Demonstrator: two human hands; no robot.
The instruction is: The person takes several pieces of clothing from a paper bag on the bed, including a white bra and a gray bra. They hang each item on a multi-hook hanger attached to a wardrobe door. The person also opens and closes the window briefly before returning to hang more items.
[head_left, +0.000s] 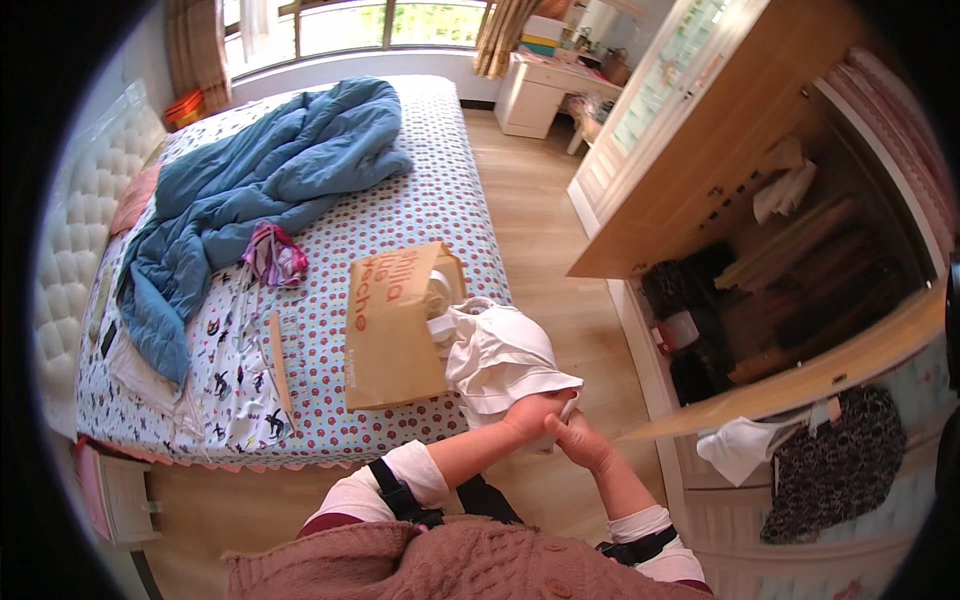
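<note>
A soft white garment (510, 362) with a rounded, cup-like upper part hangs between my hands at the bed's right edge. My left hand (538, 412) grips it at its lower end, its fingers partly covered by the cloth. Close beside it, my right hand (582, 442) is closed on the garment's lower right edge, thumb on top. Just left of the garment, a brown paper bag (393, 340) with orange lettering lies on the bed. White items (440, 300) show at the bag's opening; I cannot make out their kind.
The bed (430, 170) has a patterned sheet, a rumpled blue quilt (270, 170), a purple-pink cloth (274, 256) and a wooden strip (279, 362). At right, an open wardrobe door (690, 170) juts out; a white bra (738, 448) and dark patterned garment (838, 465) hang nearer me.
</note>
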